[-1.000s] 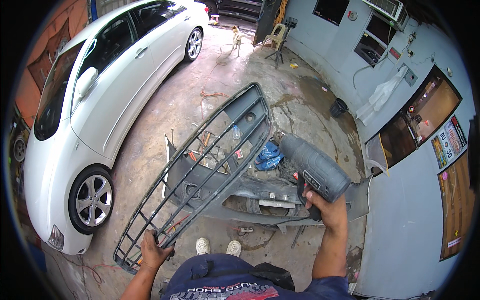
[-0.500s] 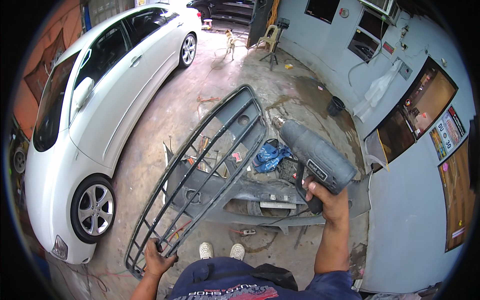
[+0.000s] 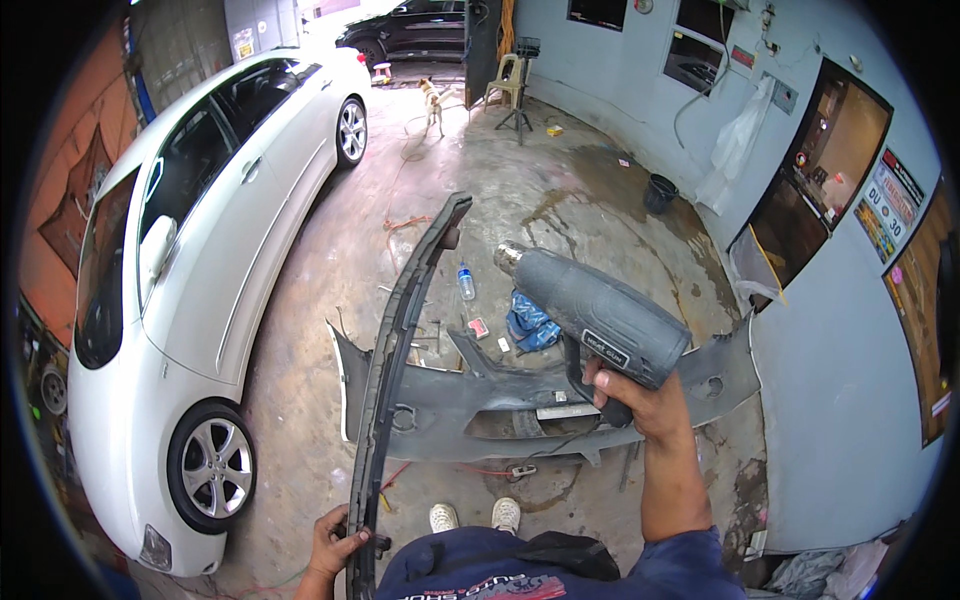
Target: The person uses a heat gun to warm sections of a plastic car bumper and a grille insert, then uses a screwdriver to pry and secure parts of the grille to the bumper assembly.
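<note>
My left hand [image 3: 340, 542] is closed round the lower end of a dark car grille [image 3: 396, 330], which stands nearly edge-on so its slats hardly show. In my right hand [image 3: 640, 403] is a grey heat gun [image 3: 604, 317], gripped by its handle. The metal nozzle [image 3: 509, 257] points left, toward the grille's upper part, with a gap between them. Beneath both, a grey car bumper [image 3: 690, 395] lies on the floor, partly hidden by the grille and the heat gun.
To the left stands a white car [image 3: 215, 240]. On the floor are a plastic bottle [image 3: 466, 282], a blue cloth bundle [image 3: 530, 322] and a black bucket [image 3: 660, 193]. A dog [image 3: 433, 106] and a chair [image 3: 507, 82] are farther back. A pale blue wall [image 3: 815, 400] runs along the right.
The grille has turned from showing its slatted face to nearly edge-on. The heat gun has shifted slightly left and down. My view has moved too, and the bottle now shows.
</note>
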`<move>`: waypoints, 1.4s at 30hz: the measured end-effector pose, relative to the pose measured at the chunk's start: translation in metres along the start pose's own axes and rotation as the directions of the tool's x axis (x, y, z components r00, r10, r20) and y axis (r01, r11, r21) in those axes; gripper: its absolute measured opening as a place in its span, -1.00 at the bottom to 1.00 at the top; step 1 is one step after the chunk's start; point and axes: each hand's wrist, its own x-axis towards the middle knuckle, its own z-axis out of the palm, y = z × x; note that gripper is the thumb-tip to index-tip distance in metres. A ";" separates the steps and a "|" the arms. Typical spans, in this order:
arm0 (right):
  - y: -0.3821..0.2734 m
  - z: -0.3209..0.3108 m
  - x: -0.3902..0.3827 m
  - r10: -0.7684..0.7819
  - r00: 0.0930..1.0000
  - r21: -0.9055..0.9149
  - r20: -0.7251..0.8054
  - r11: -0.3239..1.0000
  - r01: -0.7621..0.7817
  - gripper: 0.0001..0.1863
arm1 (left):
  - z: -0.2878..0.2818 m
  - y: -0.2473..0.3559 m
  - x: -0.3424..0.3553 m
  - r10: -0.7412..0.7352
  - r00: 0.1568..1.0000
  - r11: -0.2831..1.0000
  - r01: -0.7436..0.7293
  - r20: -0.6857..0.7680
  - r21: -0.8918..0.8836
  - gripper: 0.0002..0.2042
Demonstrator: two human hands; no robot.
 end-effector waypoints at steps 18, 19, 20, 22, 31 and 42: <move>0.015 -0.004 0.017 0.085 0.993 -0.111 -0.085 0.989 -0.094 -0.64 | -0.007 0.015 0.000 -0.233 0.959 0.969 0.243 0.164 -0.044 -0.59; 0.017 0.004 0.019 0.091 0.993 -0.188 -0.078 0.976 -0.105 -0.64 | -0.027 0.006 -0.001 -0.267 0.943 0.962 0.272 0.198 -0.003 -0.58; 0.020 0.013 0.020 0.091 0.989 -0.215 -0.118 0.970 -0.115 -0.60 | -0.038 -0.012 -0.010 -0.195 0.963 0.981 0.195 0.185 0.016 -0.58; 0.005 0.029 0.015 0.132 0.961 -0.103 -0.242 0.982 -0.161 -0.62 | -0.050 -0.039 -0.009 -0.081 0.972 0.990 0.052 0.221 0.135 -0.60; 0.010 -0.031 -0.007 -0.014 0.975 -0.225 -0.222 0.974 -0.037 -0.25 | -0.007 -0.021 0.024 0.051 0.878 0.976 0.057 0.476 -0.209 -0.58; 0.008 -0.036 0.005 0.074 0.983 -0.122 -0.169 0.988 -0.095 -0.25 | -0.023 -0.019 0.043 -0.010 0.874 0.999 -0.008 0.486 0.035 -0.59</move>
